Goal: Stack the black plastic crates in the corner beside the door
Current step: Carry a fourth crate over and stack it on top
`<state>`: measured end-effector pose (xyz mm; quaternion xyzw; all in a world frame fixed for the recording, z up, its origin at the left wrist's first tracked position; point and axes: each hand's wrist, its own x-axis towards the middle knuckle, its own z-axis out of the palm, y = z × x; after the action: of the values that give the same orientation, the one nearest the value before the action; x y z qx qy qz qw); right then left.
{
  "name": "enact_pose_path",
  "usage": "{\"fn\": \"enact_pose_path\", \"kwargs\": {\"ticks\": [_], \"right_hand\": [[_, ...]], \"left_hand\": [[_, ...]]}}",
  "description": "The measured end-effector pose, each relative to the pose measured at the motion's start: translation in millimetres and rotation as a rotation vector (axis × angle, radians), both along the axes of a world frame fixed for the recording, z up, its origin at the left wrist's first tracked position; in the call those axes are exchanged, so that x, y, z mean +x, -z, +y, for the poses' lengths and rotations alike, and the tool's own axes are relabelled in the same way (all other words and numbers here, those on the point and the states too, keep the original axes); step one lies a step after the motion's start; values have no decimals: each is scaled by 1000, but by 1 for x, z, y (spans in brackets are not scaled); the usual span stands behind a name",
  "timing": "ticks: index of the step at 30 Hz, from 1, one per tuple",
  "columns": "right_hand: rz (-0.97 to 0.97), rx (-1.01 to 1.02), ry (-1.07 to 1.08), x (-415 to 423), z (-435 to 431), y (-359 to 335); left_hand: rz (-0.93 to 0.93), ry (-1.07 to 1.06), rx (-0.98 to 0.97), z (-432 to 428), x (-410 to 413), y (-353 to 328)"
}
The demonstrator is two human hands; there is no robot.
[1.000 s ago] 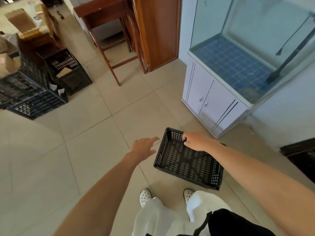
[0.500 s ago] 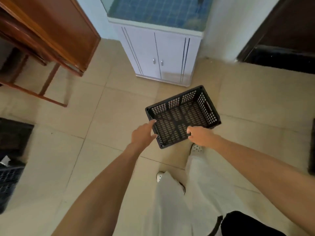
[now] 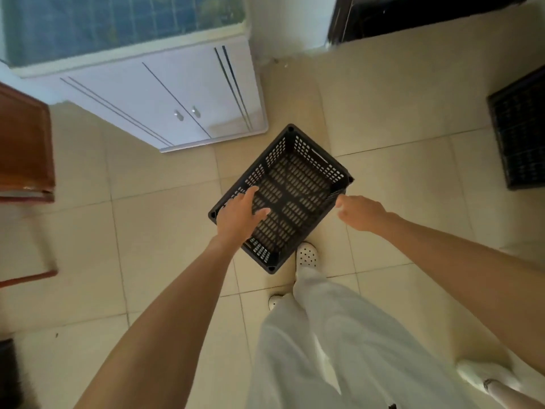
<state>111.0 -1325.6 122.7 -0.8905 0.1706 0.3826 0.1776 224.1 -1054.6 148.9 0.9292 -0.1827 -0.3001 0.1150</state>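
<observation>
A person in white trousers and perforated white shoes (image 3: 306, 255) leaned over a black plastic crate (image 3: 295, 184) that sat at an angle at the middle of the tiled floor (image 3: 162, 231), just near of a white cabinet (image 3: 165, 107) carrying a glass tank (image 3: 118, 25). Whether the crate rested on the tiles or hung just above them could not be told. The left hand (image 3: 240, 214) lay spread over the crate's left long rim, fingers straight and gripping nothing. The right hand (image 3: 358, 212) was at the right long wall, fingertips at or against the rim; blur hid whether it pinched the plastic. A second black crate (image 3: 519, 134) lay at the far right edge, below a dark doorway (image 3: 427, 13), with the bare corner between cabinet and doorway just far of the centre crate. Wooden furniture (image 3: 23, 143) stood at the left. The empty crate looked light and stiff, its latticed walls and floor unlikely to flex or break, and its matte plastic not slippery. A slot handle showed in the far short wall; such slots in the end walls, or the two long rims taken one in each hand, appeared the surest holds, since a one-sided grip would likely let it tip.
</observation>
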Motion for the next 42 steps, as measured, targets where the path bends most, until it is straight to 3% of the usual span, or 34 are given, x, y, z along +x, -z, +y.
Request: {"fn": "enact_pose_path", "kwargs": {"ticks": [10, 18, 23, 27, 35, 42], "right_hand": [[199, -11, 221, -12, 35, 98], [310, 29, 609, -28, 83, 211], [180, 56, 948, -26, 94, 287], [-35, 89, 1203, -29, 98, 319], [-60, 8, 1172, -32, 86, 301], [-103, 41, 1153, -38, 58, 209]], "left_hand": [[87, -59, 124, 8, 67, 121], [136, -32, 54, 24, 112, 239], [166, -53, 23, 22, 138, 311], [302, -290, -205, 13, 138, 348], [215, -575, -353, 1, 128, 330], [224, -534, -278, -23, 128, 239]]}}
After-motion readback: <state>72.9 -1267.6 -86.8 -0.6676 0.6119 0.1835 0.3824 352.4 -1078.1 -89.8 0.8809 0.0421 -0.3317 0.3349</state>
